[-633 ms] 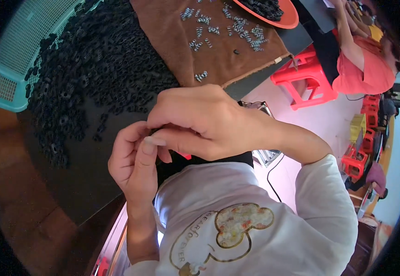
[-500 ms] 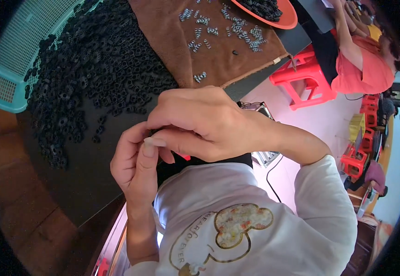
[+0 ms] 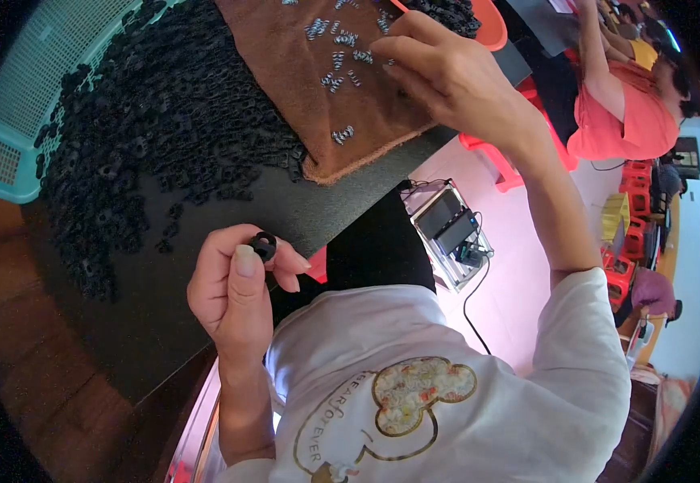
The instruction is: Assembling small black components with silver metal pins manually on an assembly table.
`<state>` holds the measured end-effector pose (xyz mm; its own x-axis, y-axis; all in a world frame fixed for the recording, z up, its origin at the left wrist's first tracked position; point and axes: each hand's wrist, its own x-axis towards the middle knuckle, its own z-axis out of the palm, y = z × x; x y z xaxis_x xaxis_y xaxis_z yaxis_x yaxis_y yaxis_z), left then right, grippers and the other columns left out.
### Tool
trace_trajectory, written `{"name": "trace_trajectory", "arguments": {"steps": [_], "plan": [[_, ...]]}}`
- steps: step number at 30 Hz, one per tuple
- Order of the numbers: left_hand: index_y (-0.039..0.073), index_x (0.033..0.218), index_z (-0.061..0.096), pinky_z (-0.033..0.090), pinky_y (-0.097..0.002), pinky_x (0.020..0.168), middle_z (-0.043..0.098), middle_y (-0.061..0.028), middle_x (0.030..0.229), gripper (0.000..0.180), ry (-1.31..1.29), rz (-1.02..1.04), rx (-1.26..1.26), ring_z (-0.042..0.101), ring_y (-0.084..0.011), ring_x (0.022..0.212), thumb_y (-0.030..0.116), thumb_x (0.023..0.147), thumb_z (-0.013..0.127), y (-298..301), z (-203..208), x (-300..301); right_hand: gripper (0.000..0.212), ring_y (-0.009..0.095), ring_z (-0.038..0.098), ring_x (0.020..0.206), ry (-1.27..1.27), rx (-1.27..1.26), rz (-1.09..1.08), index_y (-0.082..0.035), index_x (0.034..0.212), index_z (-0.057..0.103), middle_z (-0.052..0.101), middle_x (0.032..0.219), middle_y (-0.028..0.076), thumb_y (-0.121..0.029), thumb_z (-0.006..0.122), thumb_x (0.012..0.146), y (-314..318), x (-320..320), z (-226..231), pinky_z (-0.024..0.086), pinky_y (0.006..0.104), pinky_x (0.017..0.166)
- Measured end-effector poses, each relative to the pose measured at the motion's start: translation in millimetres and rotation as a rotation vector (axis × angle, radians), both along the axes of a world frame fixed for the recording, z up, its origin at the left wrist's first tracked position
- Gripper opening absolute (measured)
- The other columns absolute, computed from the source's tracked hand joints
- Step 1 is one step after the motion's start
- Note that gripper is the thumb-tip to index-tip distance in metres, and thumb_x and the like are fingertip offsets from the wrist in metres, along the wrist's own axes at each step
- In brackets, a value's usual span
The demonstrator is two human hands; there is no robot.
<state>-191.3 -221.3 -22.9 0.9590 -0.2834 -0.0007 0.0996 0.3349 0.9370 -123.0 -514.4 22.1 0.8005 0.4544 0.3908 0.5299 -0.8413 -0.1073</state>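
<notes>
Between left fingertips (image 3: pixel 244 262), black part (image 3: pixel 265 245) (holed)

I see a black electronics box (image 3: pixel 453 232) on a metal rack (image 3: pixel 449 274), black cable (image 3: pixel 466 312) trailing off. Red plastic stool (image 3: pixel 501 164) beyond, co-worker in coral shirt (image 3: pixel 625 117) beside it, more red stools (image 3: pixel 634 191) farther back.

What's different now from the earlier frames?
The right hand has left the left hand and moved forward and right, over the brown cloth near the springs, revealing a black ring-shaped part in the left hand's grip. The left hand, black heap and teal basket stayed roughly put.
</notes>
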Motion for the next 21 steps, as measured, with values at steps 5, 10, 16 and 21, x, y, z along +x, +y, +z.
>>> {"name": "trace_trajectory", "arguments": {"steps": [5,10,16,21], "plan": [[-0.002,0.102,0.054,0.044,-0.0232,0.06,0.066,-0.0131,0.081,0.026,-0.002,-0.013,0.005,0.052,-0.0097,0.063,0.024,0.1,0.049,1.8,-1.3,2.6,0.027,0.031,0.062,0.081,0.117,-0.226,-0.062,-0.007,0.11,0.06,0.055,0.101,0.01,-0.007,0.063,0.083,-13.0,15.7,-16.6,0.05,0.0405,0.065],[-0.002,0.101,0.054,0.045,-0.023,0.059,0.065,-0.0121,0.079,0.026,0.016,-0.006,0.017,0.053,-0.0094,0.062,0.023,0.1,0.049,1.2,-0.9,1.5,0.028,0.034,0.061,0.081,0.089,-0.198,-0.046,-0.007,0.11,0.059,0.054,0.099,0.012,-0.006,0.062,0.082,-13.8,20.3,-23.3,0.05,0.0414,0.065],[-0.003,0.101,0.054,0.046,-0.0236,0.059,0.066,-0.0121,0.079,0.025,-0.005,-0.015,0.013,0.054,-0.0099,0.062,0.022,0.1,0.048,2.4,-3.5,1.9,0.022,0.029,0.063,0.08,0.123,-0.032,-0.093,-0.001,0.104,0.059,0.06,0.093,0.015,-0.01,0.061,0.084,3.7,15.9,-2.0,0.05,0.0371,0.068],[-0.004,0.102,0.054,0.047,-0.0247,0.06,0.065,-0.0126,0.078,0.025,-0.002,-0.024,-0.009,0.054,-0.0107,0.062,0.02,0.1,0.047,-0.6,-3.7,-1.8,0.024,0.017,0.061,0.07,0.266,0.554,-0.08,-0.002,0.105,0.06,0.062,0.087,0.008,-0.013,0.063,0.084,21.2,-5.1,-3.5,0.05,0.0322,0.061]]}}
